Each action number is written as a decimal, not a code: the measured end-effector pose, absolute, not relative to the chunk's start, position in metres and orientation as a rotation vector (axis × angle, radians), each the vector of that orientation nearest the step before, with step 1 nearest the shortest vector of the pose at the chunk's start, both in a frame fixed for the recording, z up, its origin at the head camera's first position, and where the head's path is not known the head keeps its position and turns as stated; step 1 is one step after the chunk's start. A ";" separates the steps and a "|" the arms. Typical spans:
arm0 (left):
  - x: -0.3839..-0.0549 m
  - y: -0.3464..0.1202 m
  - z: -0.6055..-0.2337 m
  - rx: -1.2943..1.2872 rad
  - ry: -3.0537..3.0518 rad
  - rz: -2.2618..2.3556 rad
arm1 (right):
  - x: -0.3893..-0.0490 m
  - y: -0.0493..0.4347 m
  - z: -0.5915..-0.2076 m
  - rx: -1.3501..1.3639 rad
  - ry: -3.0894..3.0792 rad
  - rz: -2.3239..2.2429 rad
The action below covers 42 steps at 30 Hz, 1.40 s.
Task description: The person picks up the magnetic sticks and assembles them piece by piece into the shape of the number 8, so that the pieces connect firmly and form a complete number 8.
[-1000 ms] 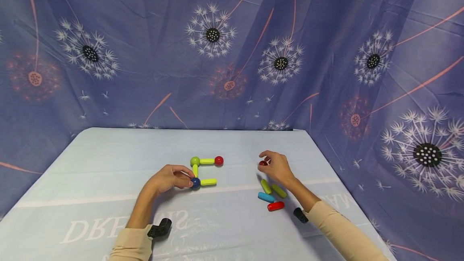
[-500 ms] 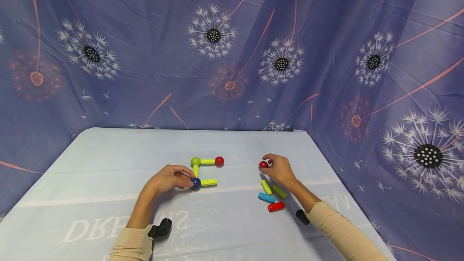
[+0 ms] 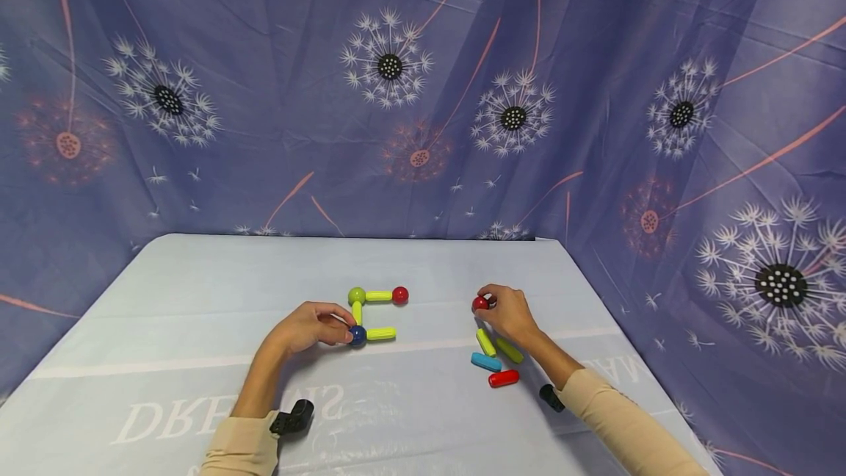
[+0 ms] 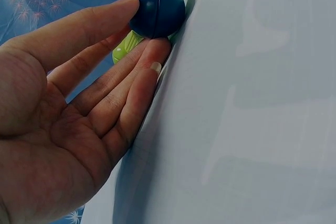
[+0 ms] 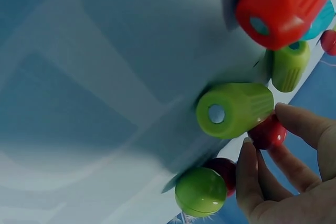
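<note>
In the head view my left hand grips a blue ball, thumb on one side and fingertips under the other in the left wrist view. Two yellow-green rods meet that ball; one leads to a green ball, from which another yellow-green rod runs to a red ball. Farther right, my right hand pinches a separate red ball between thumb and fingertip. Close below that hand lie two green rods, one of them a lime rod.
A blue rod and a red rod lie nearer me on the white cloth. The right wrist view shows a green ball and a dark red ball beside the right hand. A patterned curtain hangs behind the table.
My right hand has shifted slightly right and toward me, and its raised fingers have come down around the red ball. The left hand and blue ball stay in place.
</note>
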<state>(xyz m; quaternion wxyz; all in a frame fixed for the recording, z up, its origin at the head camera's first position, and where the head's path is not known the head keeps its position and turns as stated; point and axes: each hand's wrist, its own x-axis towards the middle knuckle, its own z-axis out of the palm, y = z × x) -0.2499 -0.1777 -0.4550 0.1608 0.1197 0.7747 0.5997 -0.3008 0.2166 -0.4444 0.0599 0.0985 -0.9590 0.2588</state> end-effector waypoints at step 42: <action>-0.250 -0.177 -0.455 0.320 2.209 1.705 | -0.283 0.175 -0.436 0.441 -2.864 0.936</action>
